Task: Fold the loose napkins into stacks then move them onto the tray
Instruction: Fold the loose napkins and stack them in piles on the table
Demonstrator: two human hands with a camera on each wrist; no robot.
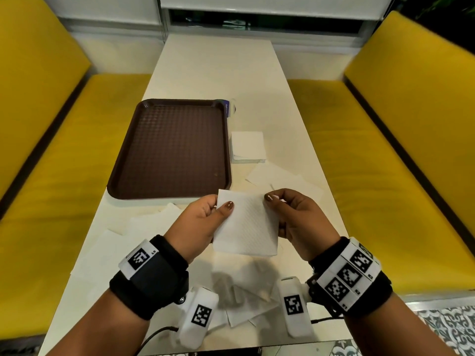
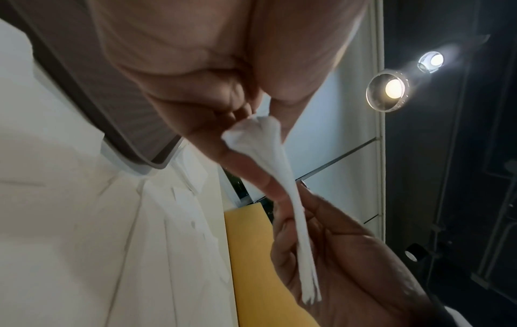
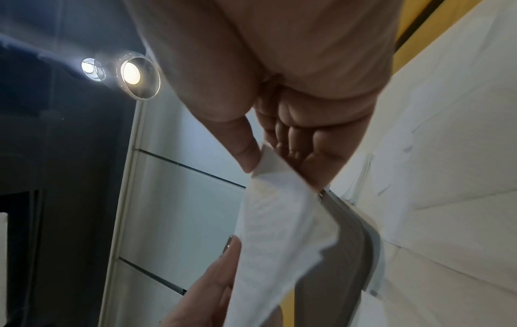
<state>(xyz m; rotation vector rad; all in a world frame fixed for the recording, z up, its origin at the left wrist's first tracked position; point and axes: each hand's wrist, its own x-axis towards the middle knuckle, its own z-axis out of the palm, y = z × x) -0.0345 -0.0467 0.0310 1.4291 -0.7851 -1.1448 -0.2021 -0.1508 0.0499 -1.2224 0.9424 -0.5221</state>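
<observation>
- Holding one napkin (image 1: pixel 246 224) in the lower centre, the left hand (image 1: pixel 203 222) and right hand (image 1: pixel 298 219) each pinch a top corner, probably to align edges.
- The tray (image 1: pixel 169 150), centre left, has no napkins yet.

Table (image 1: pixel 216 73): long, cream-white top, running away from the viewer between two yellow benches. Far half bare.

Tray (image 1: pixel 169 150): dark brown, textured floor, raised rim, lying flat at mid-table toward the left edge. Nothing in it.

Small blue-and-white item (image 1: pixel 228 107): at the tray's far right corner, touching or just beside the rim; cannot be identified.

Stack (image 1: pixel 248 147): folded white napkins, squared, just right of the tray.

Loose napkins (image 1: pixel 280 181): flat white sheets, overlapping, nearer than the stack on the right; more lie on the near left (image 1: pixel 123 232) and at the near edge (image 1: pixel 246 304), partly in shadow.
</observation>
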